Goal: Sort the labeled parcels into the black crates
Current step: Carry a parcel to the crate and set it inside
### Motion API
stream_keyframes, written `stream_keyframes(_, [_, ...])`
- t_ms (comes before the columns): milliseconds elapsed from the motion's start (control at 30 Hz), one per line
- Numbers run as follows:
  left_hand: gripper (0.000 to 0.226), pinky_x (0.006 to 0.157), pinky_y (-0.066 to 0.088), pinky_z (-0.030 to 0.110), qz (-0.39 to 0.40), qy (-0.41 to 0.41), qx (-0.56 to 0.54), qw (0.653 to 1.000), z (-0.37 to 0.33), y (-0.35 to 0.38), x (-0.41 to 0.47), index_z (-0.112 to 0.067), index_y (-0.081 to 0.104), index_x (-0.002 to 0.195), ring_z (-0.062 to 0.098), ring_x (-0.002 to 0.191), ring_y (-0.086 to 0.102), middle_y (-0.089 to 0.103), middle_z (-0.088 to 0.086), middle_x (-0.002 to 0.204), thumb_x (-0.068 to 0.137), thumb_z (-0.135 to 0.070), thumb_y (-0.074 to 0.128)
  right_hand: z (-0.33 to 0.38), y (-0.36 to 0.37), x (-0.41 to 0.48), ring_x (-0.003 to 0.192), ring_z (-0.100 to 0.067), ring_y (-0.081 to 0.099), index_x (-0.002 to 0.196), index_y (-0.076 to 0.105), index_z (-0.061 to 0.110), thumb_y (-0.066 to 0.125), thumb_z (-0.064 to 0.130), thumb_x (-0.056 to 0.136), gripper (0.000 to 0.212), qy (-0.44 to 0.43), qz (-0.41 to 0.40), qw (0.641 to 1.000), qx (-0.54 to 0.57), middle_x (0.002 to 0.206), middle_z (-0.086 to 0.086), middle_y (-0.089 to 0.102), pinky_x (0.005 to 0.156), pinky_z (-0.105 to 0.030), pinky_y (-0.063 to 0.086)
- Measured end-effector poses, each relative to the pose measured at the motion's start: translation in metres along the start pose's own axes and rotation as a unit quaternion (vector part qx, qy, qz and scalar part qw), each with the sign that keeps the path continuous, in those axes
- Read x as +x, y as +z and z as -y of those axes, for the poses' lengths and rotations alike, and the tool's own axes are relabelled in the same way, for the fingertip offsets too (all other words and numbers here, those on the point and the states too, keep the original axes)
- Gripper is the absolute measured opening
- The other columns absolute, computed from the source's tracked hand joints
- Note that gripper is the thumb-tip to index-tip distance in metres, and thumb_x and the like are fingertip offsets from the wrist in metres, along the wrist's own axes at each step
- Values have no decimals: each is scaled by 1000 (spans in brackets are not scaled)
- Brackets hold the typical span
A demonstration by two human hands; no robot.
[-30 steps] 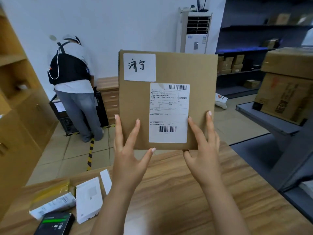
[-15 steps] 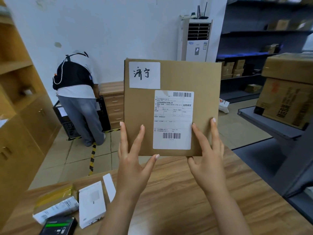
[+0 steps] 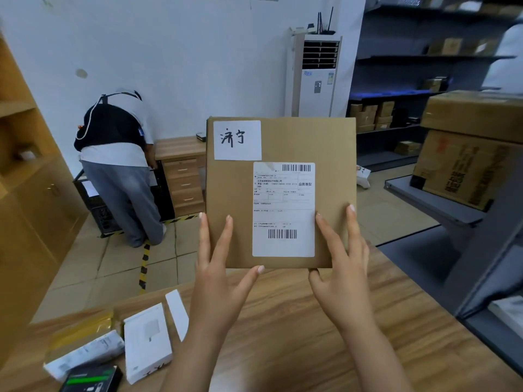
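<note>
Above far edge of table (image 3: pixel 311 335), parcel (image 3: pixel 283 140) standing upright, labels facing camera. Left hand (image 3: pixel 218 284) and right hand (image 3: pixel 342 278) propping it: fingers (image 3: pixel 223 239) lying straight, spread on near face; thumbs sitting at bottom edge. Crate (image 3: pixel 102 216) sitting on floor beside person (image 3: pixel 113 154) bending over. Boxes (image 3: pixel 145 340) lying on table, left.

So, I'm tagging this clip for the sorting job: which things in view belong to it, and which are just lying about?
Job: brown parcel with handwritten tag, held up by the left hand and right hand; black crate on the floor by the other person.
Lying about: air conditioner, drawer unit, big cartons at right, white box on the table (maybe still to sort).
</note>
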State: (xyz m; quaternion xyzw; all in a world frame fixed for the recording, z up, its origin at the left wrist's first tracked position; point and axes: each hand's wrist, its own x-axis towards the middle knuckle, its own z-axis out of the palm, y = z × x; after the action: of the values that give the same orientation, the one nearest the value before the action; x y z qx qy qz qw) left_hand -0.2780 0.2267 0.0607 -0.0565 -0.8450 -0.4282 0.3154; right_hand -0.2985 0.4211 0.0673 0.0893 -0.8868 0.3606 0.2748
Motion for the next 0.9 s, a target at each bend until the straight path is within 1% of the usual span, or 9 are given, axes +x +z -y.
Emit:
stream_keyframes(100, [95,104,19,15,5,5,-12,1000,-1,4,-3,-46,23,148,-18,139,-1,-14,-28,157,74,-32,81,2,-6,-5,141,-18,10,146,22,53,68,-3,73,102,9,-1,1000,-10,157,25,-18,103,-29,22])
stream_keyframes(200, [95,107,26,27,20,0,-11,1000,-1,5,-7,-48,20,148,-20,137,-2,-15,-28,157,76,-34,80,2,-10,-12,143,-18,8,145,21,54,68,-2,75,101,22,4,999,-24,157,26,-19,106,-28,17])
stream_keyframes(367, [93,108,37,39,36,12,2,999,4,7,-17,-43,21,150,-1,146,9,-12,-24,159,76,-38,78,0,-15,-27,145,-23,8,144,25,54,68,-2,75,99,39,9,998,-40,157,26,-17,104,-24,13])
stream_keyframes(433, [91,111,31,36,44,16,-2,999,7,9,-21,-41,24,150,-3,146,5,-13,-23,159,76,-38,78,-2,-18,-34,143,-19,9,142,26,54,68,-3,74,98,32,4,999,-41,158,25,-14,103,-20,14])
stream_keyframes(500, [88,112,21,26,63,15,-3,998,8,13,-25,-41,24,149,-10,143,-2,-16,-24,158,78,-38,76,-6,-20,-39,142,-17,10,142,27,54,69,-3,74,98,41,2,998,-40,158,25,-13,102,-23,18])
stream_keyframes(567, [87,110,16,21,76,12,-4,997,8,15,-31,-41,24,148,-11,142,-4,-17,-25,157,79,-37,75,-10,-20,-44,141,-16,11,143,28,52,70,-4,73,99,44,2,998,-39,159,24,-11,104,-26,20])
stream_keyframes(700, [87,113,17,28,62,-4,7,998,7,17,-37,-41,25,148,-4,145,-3,-18,-27,156,79,-34,77,-17,-18,-44,142,-17,11,142,25,54,70,-2,73,100,38,16,999,-26,158,26,-13,106,-26,18])
stream_keyframes(800, [86,111,24,31,46,-10,21,999,2,18,-37,-42,25,148,1,147,0,-18,-28,156,79,-36,76,-24,-15,-36,142,-21,12,143,25,54,70,-1,74,99,29,29,999,-9,157,27,-14,105,-27,21])
stream_keyframes(900, [85,107,25,26,27,-26,55,998,-2,22,-39,-44,23,148,1,147,0,-19,-27,156,80,-38,74,-35,-9,-24,142,-27,17,145,31,48,70,-2,71,97,-1,38,999,9,160,22,-9,113,-37,26])
